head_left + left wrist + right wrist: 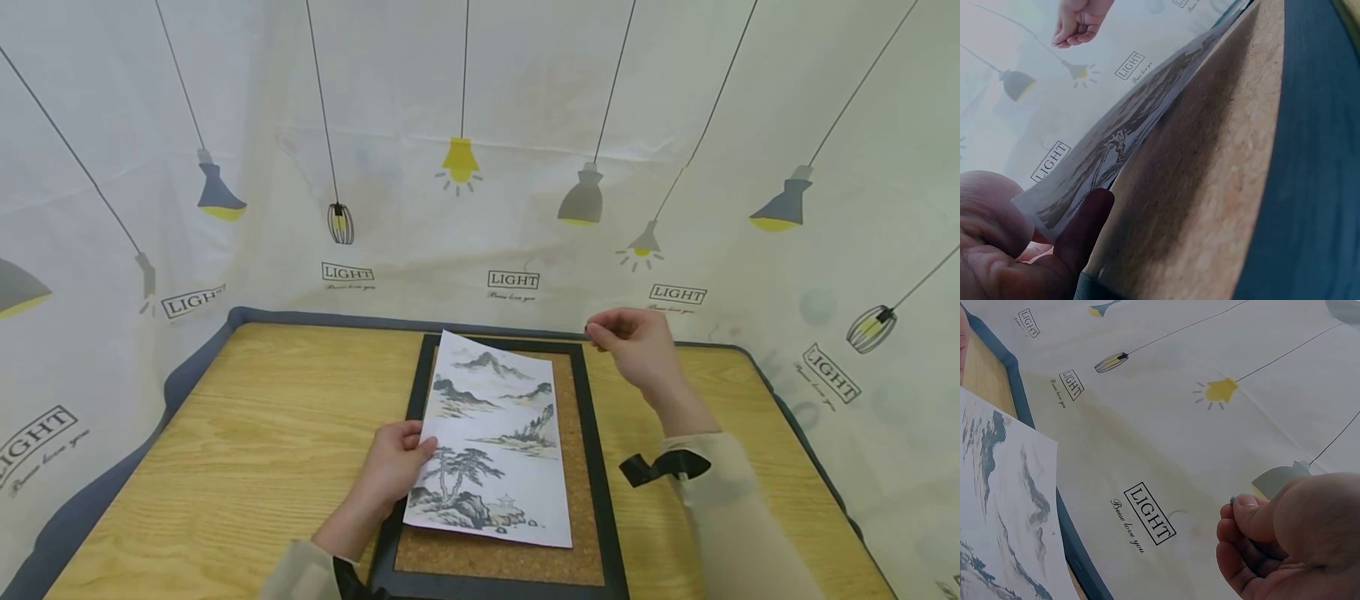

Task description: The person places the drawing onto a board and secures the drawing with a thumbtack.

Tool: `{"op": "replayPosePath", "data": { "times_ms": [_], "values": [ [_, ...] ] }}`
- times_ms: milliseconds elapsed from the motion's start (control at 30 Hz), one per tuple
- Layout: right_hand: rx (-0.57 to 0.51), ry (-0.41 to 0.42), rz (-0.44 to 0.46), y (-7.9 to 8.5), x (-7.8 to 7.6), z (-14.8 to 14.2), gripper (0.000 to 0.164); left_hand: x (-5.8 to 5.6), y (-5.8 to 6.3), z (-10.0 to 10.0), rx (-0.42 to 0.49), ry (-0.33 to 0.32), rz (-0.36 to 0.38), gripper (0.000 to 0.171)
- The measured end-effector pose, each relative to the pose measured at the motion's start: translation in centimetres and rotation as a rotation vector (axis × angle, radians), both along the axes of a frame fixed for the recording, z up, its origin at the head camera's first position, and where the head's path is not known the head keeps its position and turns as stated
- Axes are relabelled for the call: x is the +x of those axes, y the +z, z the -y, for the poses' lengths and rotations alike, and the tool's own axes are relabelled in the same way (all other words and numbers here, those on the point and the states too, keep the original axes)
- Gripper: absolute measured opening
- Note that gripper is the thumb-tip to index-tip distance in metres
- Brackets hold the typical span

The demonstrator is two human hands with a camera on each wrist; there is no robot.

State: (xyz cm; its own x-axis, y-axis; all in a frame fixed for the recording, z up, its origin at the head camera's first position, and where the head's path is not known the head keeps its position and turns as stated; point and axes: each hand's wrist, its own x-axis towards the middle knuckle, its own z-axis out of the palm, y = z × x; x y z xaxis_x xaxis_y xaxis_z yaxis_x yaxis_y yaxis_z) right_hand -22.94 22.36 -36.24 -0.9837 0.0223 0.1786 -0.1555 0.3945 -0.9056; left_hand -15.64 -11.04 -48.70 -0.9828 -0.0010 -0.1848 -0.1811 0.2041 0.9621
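My left hand (392,468) pinches the left edge of a sheet of paper (517,487) printed with an ink landscape of mountains and pines. The sheet lies tilted over a cork board (498,568) with a black frame (602,500), and in the left wrist view a gap with shadow shows between paper and cork (1210,169). To the right of the paper's top end, my right hand (641,348) is raised. Between its thumb and forefinger it pinches a tiny dark object (1232,500), mostly hidden by the fingertips; I cannot tell its kind.
The board lies on a wood-grain table (262,442) with a dark blue edge (337,317). A white curtain (405,225) printed with hanging lamps and the word LIGHT surrounds the table. Black straps (663,468) circle both wrists over light sleeves.
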Motion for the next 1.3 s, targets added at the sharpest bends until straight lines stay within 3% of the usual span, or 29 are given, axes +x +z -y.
{"op": "replayPosePath", "data": {
  "times_ms": [667, 1300],
  "values": [
    [-0.033, 0.023, 0.039, -1.3, -1.4, 1.9, 0.016, 0.0, -0.8, -0.3, -0.03, -0.026, -0.03, 0.041],
    [-0.067, 0.066, 0.119, -3.0, -2.6, 3.3, 0.02, 0.0, -0.4, -0.6, -0.012, -0.059, -0.004, 0.043]
  ]
}}
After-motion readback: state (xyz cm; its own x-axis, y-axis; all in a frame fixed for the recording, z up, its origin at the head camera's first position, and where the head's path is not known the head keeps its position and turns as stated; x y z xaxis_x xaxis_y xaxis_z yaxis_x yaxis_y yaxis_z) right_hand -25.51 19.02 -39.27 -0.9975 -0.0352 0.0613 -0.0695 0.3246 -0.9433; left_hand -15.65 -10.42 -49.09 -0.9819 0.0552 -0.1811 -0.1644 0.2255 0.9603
